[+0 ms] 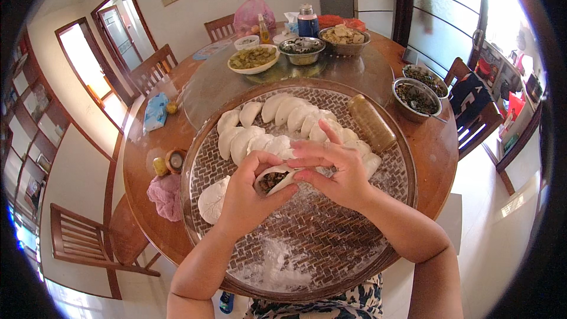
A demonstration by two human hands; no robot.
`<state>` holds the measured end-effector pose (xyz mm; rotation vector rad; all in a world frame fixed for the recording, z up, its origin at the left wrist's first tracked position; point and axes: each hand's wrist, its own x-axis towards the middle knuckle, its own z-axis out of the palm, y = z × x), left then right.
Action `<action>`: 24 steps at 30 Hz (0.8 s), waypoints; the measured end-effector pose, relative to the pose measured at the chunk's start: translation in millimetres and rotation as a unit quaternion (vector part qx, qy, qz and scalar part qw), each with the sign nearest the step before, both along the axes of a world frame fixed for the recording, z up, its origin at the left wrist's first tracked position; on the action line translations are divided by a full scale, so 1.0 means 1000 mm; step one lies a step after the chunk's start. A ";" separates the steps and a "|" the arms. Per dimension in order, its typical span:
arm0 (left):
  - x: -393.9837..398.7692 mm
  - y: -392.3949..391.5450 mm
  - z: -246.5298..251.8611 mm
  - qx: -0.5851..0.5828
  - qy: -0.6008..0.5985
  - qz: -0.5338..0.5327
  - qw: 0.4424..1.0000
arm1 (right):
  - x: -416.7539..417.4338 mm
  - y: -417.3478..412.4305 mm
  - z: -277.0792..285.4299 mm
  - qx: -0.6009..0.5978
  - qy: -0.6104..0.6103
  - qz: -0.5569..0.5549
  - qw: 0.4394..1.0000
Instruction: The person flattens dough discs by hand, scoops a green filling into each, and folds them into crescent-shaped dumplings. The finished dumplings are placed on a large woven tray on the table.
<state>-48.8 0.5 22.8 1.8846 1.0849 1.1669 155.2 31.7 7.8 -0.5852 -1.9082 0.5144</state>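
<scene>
A dough wrapper folded over dark chopped filling (273, 181) is held above a round woven bamboo tray (328, 239). My left hand (252, 195) cups its left side, where the wrapper gapes and the filling shows. With thumb and fingers my right hand (334, 166) pinches the edges together at the right end. Behind my hands, several folded white dumplings (283, 110) lie in curved rows on the tray. A lump of white dough (213, 199) sits left of my left wrist. Loose flour (283, 261) is scattered near the tray's front rim.
A glass jar or bottle (371, 123) lies on the tray's right. Beyond it stand metal bowls of dark filling (416, 97), a plate of green slices (253, 59), another bowl (344, 40) and a vacuum flask (308, 21). A pink cloth (165, 197) lies left of the tray, near a wooden chair (88, 239).
</scene>
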 end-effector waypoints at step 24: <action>0.005 0.000 0.000 -0.015 -0.014 0.002 1.000 | 0.010 -0.005 0.018 0.132 -0.078 -0.027 0.988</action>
